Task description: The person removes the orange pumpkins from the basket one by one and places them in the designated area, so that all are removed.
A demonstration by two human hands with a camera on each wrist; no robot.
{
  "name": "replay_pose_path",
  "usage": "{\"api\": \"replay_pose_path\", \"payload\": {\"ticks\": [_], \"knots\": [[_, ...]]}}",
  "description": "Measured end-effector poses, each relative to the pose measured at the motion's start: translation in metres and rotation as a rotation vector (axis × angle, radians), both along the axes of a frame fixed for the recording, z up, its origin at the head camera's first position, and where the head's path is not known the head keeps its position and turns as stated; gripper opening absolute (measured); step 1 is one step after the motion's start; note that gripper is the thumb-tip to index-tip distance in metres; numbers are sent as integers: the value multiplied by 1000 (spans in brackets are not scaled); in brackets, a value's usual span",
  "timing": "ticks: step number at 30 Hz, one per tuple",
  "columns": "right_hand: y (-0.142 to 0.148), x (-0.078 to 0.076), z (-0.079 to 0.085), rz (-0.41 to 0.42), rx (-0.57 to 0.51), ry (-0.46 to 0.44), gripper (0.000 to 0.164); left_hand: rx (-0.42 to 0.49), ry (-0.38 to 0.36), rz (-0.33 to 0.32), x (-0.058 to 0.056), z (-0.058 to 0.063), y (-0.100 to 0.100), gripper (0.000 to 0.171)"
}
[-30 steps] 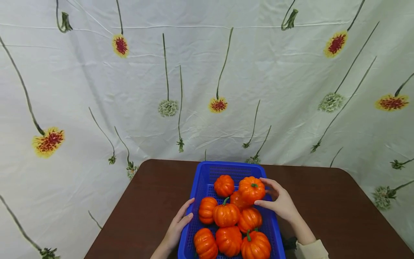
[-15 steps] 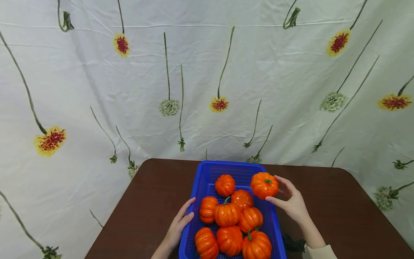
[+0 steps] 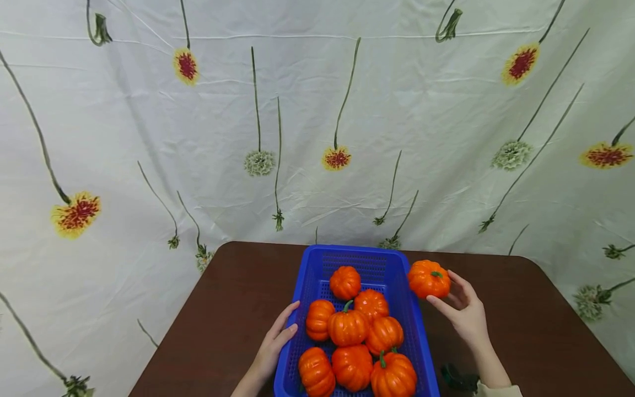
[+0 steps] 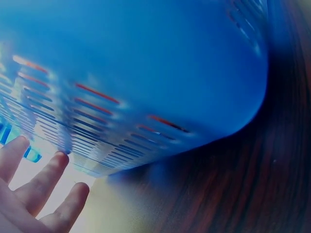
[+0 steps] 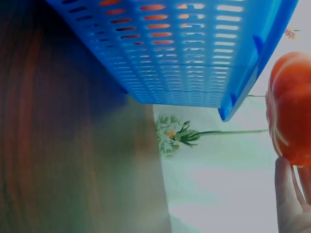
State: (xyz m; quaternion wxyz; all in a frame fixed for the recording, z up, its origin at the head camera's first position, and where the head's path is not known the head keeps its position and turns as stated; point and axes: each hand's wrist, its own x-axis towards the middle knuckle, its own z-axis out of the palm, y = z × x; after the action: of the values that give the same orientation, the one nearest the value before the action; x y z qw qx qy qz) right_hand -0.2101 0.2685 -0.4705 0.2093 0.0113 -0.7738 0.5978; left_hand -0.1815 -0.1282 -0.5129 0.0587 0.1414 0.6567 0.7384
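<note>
My right hand (image 3: 463,310) holds an orange pumpkin (image 3: 429,279) with a green stem between thumb and fingers, just past the basket's right rim. In the right wrist view this pumpkin (image 5: 293,109) shows at the right edge, raised above the table beside the basket wall. A blue plastic basket (image 3: 419,336) with slotted sides contains several more orange pumpkins (image 3: 348,328). My left hand (image 3: 270,347) rests against the basket's left side, thumb and fingertips at the rim. From the left wrist, its straight fingers (image 4: 46,182) appear alongside the slotted wall (image 4: 146,97).
The basket stands on a dark brown table (image 3: 238,298) with rounded far corners. Behind it hangs a pale cloth (image 3: 307,127) printed with flowers. A small black object (image 3: 458,379) lies near the right forearm.
My right hand has carried the pumpkin from above the other pumpkins rightward, out beyond the basket's right rim. The left hand has stayed at the left side.
</note>
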Motion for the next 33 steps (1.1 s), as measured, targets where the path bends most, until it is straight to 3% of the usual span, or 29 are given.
{"api": "replay_pose_path", "payload": {"ticks": [8,14,19,33], "knots": [[-1,6,0,-150,-79,-153,72,1,-1,-6,1,0,0,49],[3,7,-10,-179,-129,-200,75,16,18,-25,0,0,-1,48],[7,7,-20,-215,-94,-248,79,23,6,-41,0,0,-1,49],[15,10,-44,-211,-28,-337,87,36,-7,-46,1,1,-2,49]]}}
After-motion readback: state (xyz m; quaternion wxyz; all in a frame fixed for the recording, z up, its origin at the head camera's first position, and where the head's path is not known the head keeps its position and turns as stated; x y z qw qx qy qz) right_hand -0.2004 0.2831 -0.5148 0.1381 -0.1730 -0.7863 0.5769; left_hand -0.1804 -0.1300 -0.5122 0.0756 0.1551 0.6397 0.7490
